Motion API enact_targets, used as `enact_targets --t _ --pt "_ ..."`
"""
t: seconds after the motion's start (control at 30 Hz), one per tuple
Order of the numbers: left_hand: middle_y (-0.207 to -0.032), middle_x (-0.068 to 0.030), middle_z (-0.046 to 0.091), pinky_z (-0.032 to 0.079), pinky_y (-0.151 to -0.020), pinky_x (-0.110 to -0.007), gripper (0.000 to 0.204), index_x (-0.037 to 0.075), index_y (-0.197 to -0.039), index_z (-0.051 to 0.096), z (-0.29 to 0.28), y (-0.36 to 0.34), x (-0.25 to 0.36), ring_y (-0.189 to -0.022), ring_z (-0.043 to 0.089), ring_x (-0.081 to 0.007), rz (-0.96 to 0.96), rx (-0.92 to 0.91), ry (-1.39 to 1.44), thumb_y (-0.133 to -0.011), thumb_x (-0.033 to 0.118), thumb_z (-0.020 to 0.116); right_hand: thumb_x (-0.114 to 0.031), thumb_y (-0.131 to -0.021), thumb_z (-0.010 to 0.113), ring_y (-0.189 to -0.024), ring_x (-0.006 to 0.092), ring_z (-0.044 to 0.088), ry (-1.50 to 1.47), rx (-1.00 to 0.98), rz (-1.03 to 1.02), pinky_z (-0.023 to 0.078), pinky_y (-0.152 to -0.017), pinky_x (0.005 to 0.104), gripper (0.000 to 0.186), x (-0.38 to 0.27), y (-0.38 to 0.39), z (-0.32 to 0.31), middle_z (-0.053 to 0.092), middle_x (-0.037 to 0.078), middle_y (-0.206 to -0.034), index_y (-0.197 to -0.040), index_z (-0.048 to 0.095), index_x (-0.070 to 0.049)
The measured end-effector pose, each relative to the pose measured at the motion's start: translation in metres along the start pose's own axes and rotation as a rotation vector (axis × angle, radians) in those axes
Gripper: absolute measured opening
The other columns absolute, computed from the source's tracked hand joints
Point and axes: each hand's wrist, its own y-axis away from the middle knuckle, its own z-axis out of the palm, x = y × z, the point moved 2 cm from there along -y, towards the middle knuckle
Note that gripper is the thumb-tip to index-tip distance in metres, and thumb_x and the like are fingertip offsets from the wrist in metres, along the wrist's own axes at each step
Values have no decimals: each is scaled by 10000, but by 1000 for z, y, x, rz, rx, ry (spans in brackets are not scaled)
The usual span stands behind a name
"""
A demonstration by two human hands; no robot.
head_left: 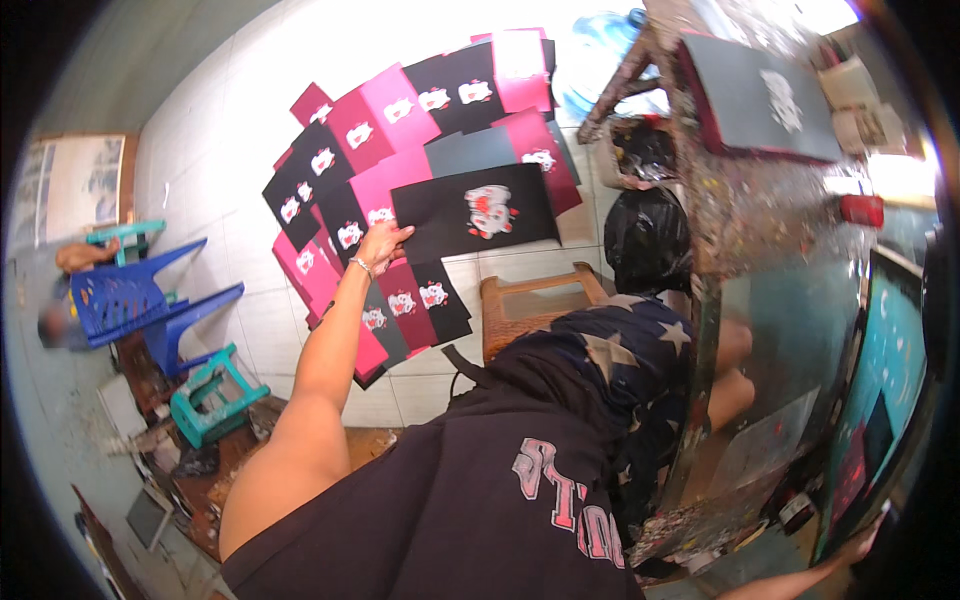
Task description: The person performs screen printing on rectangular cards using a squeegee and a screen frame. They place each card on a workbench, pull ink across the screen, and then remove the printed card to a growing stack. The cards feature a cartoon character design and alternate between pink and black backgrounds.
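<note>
Pinched in my left hand (390, 243) is the left end of a black card (436, 220) printed with a white and red cartoon figure, held out over rows of printed pink, maroon, black and grey sheets (365, 110) spread on the pale tiles. The cartoon looks slightly blurred. At the lower right edge my right hand (858, 545) is closed on the lower end of a teal-faced printing frame (862, 400), which stands raised beside the paint-spattered work table (730, 230). A stack of dark sheets (750, 95) with a white print lies at the table's far end.
Blue chairs (120, 300), teal stools (215, 395) and another person (80, 257) are at the left. A wooden stool (540, 290), a black plastic bag (645, 240) and a clear blue water jug (595, 60) are near the table. A red container (860, 208) sits on it.
</note>
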Motion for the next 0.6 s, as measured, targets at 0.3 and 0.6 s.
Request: enact_targets --t 0.3,0.6 --pt "-1143 -184 610 693 -709 -375 269 -76 -1180 543 -190 -35 -195 -908 693 -325 37 868 880 -951 -31 677 -738 -975 431 -1061 347 681 138 -106 136 510 -922 450 730 -2 37 7 733 147 -1159 -1258 729 -136" --pt "-1144 -211 678 612 -865 -440 569 -62 -1224 582 -298 -37 -284 -1084 671 -332 23 1242 796 -1029 472 573 -714 -999 435 -960 337 721 253 -140 293 550 -801 449 709 -23 99 8 775 125 -1100 -1200 781 -128"
